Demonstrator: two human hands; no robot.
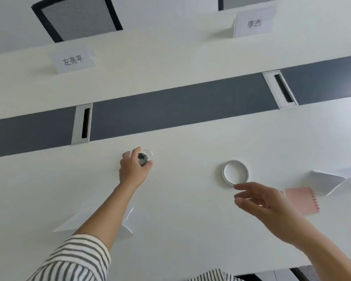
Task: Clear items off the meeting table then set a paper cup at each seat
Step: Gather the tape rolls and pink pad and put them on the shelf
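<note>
My left hand (133, 167) reaches across the white meeting table (180, 209) and grips a small clear roll of tape with a dark core (143, 158) near the table's grey centre strip. To the right lies a white tape ring (235, 172), flat on the table. My right hand (257, 201) hovers just in front of that ring with fingers loosely spread, the fingertips close to its near rim, holding nothing. No paper cup is in view.
A pink notepad (304, 200) and a folded white name card (325, 182) lie at the right. Another folded card (128, 222) sits under my left forearm. Two printed name cards (72, 59) (253, 22), cable slots (82, 123) (280, 89) and chair backs (77, 16) stand beyond.
</note>
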